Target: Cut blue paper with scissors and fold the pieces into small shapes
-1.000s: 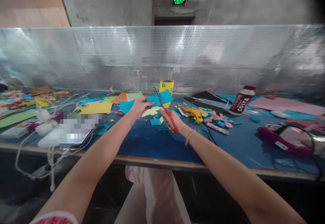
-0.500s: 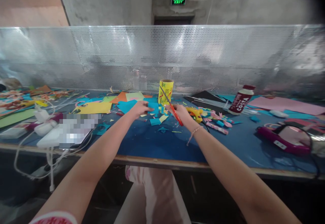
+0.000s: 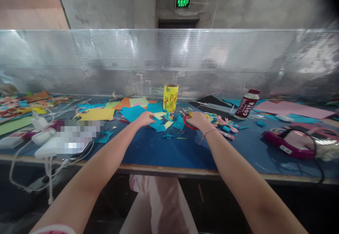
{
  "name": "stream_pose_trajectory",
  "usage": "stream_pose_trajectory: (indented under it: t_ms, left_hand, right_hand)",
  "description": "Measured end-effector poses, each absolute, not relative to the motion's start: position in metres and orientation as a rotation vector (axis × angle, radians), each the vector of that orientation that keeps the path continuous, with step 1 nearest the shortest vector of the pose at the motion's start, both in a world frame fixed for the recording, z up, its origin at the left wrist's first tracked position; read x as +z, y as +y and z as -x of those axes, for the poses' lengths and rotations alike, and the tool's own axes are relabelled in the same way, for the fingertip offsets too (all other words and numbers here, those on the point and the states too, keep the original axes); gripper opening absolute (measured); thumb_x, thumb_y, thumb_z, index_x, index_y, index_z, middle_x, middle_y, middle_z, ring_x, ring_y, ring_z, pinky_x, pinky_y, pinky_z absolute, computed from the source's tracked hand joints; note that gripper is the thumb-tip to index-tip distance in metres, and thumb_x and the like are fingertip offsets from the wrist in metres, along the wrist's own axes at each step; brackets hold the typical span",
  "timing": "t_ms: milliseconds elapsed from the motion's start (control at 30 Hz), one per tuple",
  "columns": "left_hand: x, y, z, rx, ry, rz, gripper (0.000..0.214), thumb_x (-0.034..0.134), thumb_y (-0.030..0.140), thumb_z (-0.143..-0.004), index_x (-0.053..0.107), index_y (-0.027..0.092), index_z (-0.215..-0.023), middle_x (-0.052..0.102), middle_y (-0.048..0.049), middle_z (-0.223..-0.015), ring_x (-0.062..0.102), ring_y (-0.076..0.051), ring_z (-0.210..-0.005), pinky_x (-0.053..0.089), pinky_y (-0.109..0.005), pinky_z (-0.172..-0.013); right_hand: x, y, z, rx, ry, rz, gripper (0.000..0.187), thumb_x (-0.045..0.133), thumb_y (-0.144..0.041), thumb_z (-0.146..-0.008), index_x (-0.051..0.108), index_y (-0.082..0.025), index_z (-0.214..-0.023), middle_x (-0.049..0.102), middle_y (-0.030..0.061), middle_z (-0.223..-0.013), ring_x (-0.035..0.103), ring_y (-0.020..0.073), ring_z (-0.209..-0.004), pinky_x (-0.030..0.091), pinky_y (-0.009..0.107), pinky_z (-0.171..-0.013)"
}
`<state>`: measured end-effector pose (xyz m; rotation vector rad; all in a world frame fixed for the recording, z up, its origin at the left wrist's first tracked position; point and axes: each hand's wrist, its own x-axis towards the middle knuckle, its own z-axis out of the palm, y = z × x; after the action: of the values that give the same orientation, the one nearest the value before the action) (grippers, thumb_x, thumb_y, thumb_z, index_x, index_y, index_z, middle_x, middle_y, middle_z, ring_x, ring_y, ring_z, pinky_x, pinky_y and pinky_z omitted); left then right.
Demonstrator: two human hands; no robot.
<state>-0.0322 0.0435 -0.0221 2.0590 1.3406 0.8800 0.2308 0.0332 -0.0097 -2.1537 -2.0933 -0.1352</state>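
Observation:
My left hand rests low on the blue table top, fingers closed on the edge of a blue paper piece that lies among scraps. A short way to the right, my right hand is closed around red-handled scissors, held low just above the table; the blades point left toward the scraps and are mostly hidden. Yellow and blue offcuts lie between the two hands. A yellow printed roll stands just behind them.
Coloured paper sheets spread at the back left. White chargers and cables lie at the left, a dark drink bottle and a magenta glue gun at the right. A perforated metal screen closes the far edge.
Both hands came down from mid-air to the table. The scissors swung from pointing up to lying low. The blue paper that was held up is now down among the scraps.

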Motion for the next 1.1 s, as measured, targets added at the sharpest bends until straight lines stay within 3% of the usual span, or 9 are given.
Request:
stream_pose_trajectory:
  t_ms: [133,333,467,633,867,1000,1100]
  left_hand:
    - [-0.018,0.038,0.029,0.852,1.382,-1.919,0.012,0.063,0.009,-0.053,0.055,0.013,-0.060,0.041,0.0046,-0.048,0.041,-0.009,-0.049,0.029,-0.023,-0.050]
    - [-0.021,0.036,0.024,1.094,1.205,-1.536,0.025,0.065,0.011,-0.059,0.058,0.011,-0.083,0.052,0.0016,-0.060,0.052,-0.010,-0.056,0.043,-0.025,-0.057]
    - [-0.017,0.029,0.017,1.164,1.122,-1.474,0.024,0.067,0.011,-0.058,0.058,0.011,-0.081,0.051,0.0032,-0.057,0.052,-0.008,-0.054,0.045,-0.024,-0.056]
    - [-0.012,0.017,0.009,1.139,0.972,-1.562,0.015,0.067,0.015,-0.059,0.062,0.011,-0.073,0.057,-0.0001,-0.058,0.054,-0.010,-0.054,0.048,-0.025,-0.056]
    - [-0.017,0.024,0.010,1.100,0.779,-1.466,0.013,0.062,0.010,-0.060,0.065,0.011,-0.073,0.062,-0.0032,-0.063,0.060,-0.014,-0.062,0.051,-0.033,-0.066]
    - [-0.017,0.027,0.009,1.130,0.797,-1.420,0.013,0.052,0.004,-0.062,0.063,0.010,-0.066,0.061,-0.0030,-0.063,0.060,-0.012,-0.061,0.050,-0.032,-0.068]
    - [-0.016,0.027,0.009,1.138,0.803,-1.437,0.008,0.054,0.009,-0.066,0.062,0.010,-0.065,0.059,-0.0028,-0.062,0.058,-0.011,-0.060,0.049,-0.029,-0.065]
  right_hand:
    - [-0.007,0.027,-0.238,-0.094,-2.031,2.193,0.038,0.046,-0.039,-0.077,0.065,-0.008,-0.086,0.064,0.0199,-0.087,0.060,0.0272,-0.085,0.041,0.029,-0.067]
    - [-0.007,0.015,-0.218,-0.441,-1.891,1.812,0.025,0.051,-0.017,-0.073,0.059,-0.003,-0.092,0.059,0.0217,-0.095,0.054,0.0276,-0.096,0.039,0.036,-0.083]
    - [-0.018,0.019,-0.185,0.253,-1.944,1.298,0.030,0.054,-0.032,-0.076,0.056,-0.013,-0.099,0.061,0.0097,-0.089,0.058,0.0158,-0.077,0.046,0.029,-0.073]
    - [-0.030,0.024,-0.167,0.802,-1.791,0.991,0.029,0.059,-0.028,-0.070,0.061,-0.017,-0.097,0.062,0.0027,-0.075,0.058,0.0115,-0.063,0.050,0.027,-0.062]
    - [-0.025,0.019,-0.166,1.044,-1.506,0.895,0.011,0.063,-0.022,-0.060,0.068,-0.017,-0.069,0.064,0.0004,-0.067,0.060,0.0121,-0.064,0.052,0.030,-0.071]
    - [-0.023,0.016,-0.162,1.142,-1.443,0.850,0.014,0.063,-0.027,-0.062,0.069,-0.016,-0.068,0.065,0.0031,-0.069,0.061,0.0129,-0.065,0.051,0.031,-0.072]
    - [-0.022,0.013,-0.160,1.020,-1.489,0.878,0.017,0.063,-0.031,-0.063,0.069,-0.016,-0.071,0.065,0.0035,-0.071,0.060,0.0133,-0.066,0.051,0.030,-0.070]
